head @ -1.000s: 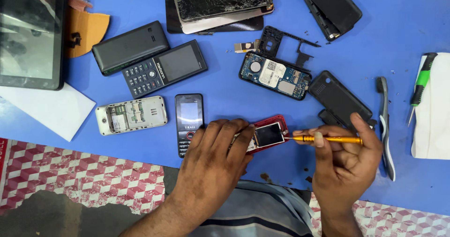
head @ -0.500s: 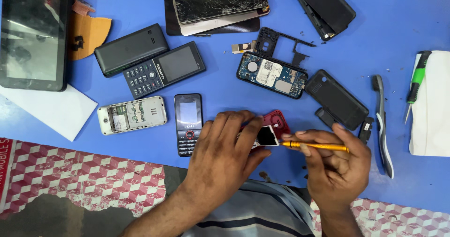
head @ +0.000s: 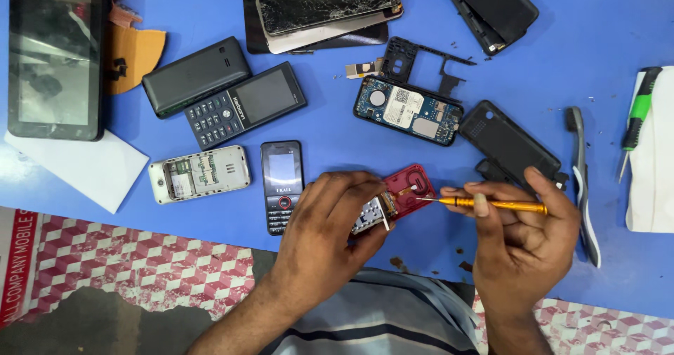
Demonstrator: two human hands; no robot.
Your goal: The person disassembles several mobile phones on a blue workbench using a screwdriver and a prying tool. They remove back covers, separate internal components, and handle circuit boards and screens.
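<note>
My left hand (head: 319, 232) clamps a small red phone (head: 401, 195) at the near edge of the blue counter (head: 330, 127), fingers curled over its lower half so that only the red shell and a bit of the grey keypad frame show. The phone lies open, back up, a little tilted toward my right. My right hand (head: 523, 246) pinches an orange screwdriver (head: 491, 203) between thumb and forefinger, like a pen, shaft nearly level and pointing left. Its thin tip rests on the upper part of the red shell, at or just beside a small gold-coloured part; I cannot tell whether it sits in a screw head or under a tab.

As I judge it, I am partway through opening up this phone, working at one fastening or connector. The next move calls for a steady left grip so the phone cannot slide, and light, straight pressure on the tip: a slip would scrape the board.

Just left of my hand lies a black keypad phone (head: 282, 184); a bare circuit board (head: 407, 109) lies farther back.
</note>
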